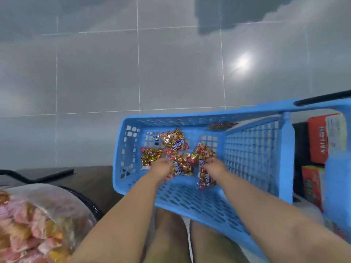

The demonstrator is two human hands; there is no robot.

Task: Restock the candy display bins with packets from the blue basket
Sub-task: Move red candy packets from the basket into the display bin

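Observation:
The blue basket [252, 154] stands on the grey tiled floor in front of me, with several shiny candy packets [173, 141] lying on its bottom. Both my arms reach down into it. My left hand [162, 168] grips a packet [182, 167] near the middle of the pile. My right hand [213, 167] pinches another packet [206, 179], which hangs below its fingers. One more packet [151, 155] lies at the left of the pile. The fingers of both hands are partly hidden by the wrappers.
A clear bin of pink and yellow candies [32, 224] sits at the lower left, beside a dark shelf edge [47, 174]. Red boxes [322, 137] stand to the right of the basket. My knees [171, 238] show below the basket's near rim.

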